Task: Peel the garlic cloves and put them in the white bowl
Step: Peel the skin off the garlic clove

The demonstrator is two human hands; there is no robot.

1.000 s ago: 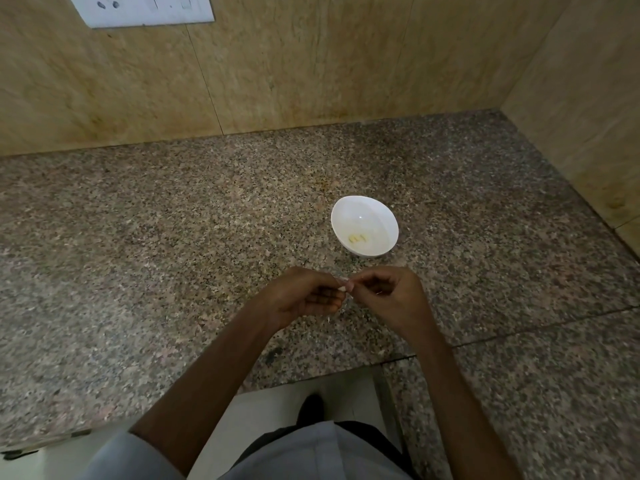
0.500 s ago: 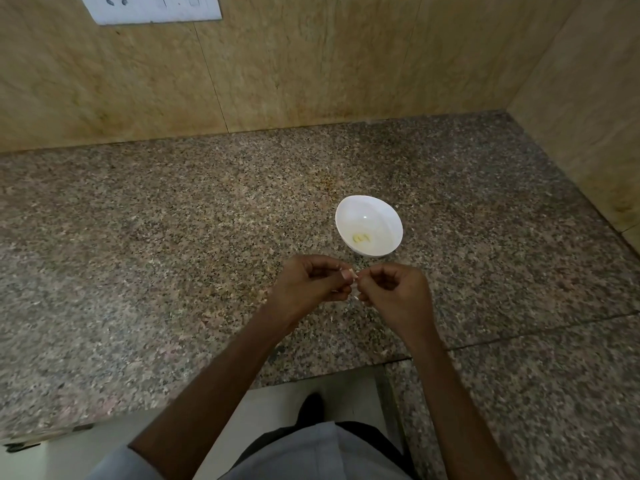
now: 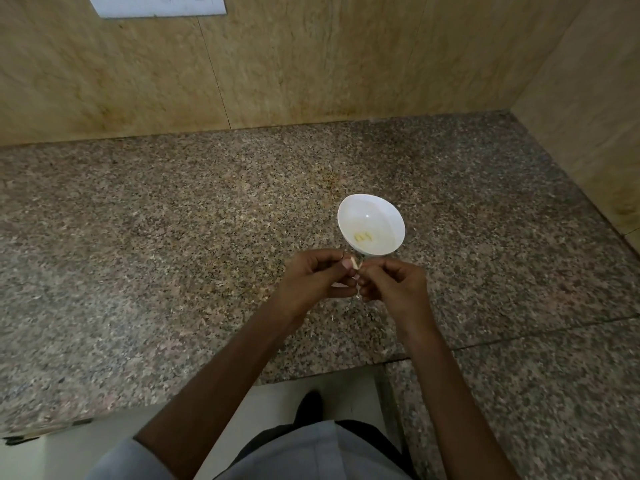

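Observation:
A small white bowl (image 3: pixel 379 206) sits on the speckled granite counter (image 3: pixel 173 237), with two pale yellow peeled garlic cloves (image 3: pixel 363 237) at its bottom. Just in front of the bowl, above the counter, my left hand (image 3: pixel 311 278) and my right hand (image 3: pixel 394 282) meet fingertip to fingertip. Between them they pinch one small garlic clove (image 3: pixel 355 263), whose pale tip shows by my left thumb. A thin strip of papery skin (image 3: pixel 358 291) hangs down between the hands. Most of the clove is hidden by my fingers.
Tan tiled walls close the counter at the back and right, forming a corner. A white switch plate (image 3: pixel 156 5) is high on the back wall. The counter's front edge steps back near my body, with a seam (image 3: pixel 519 337) on the right.
Both hands have lifted and moved toward the bowl, staying joined on the clove. A strip of skin now hangs between them.

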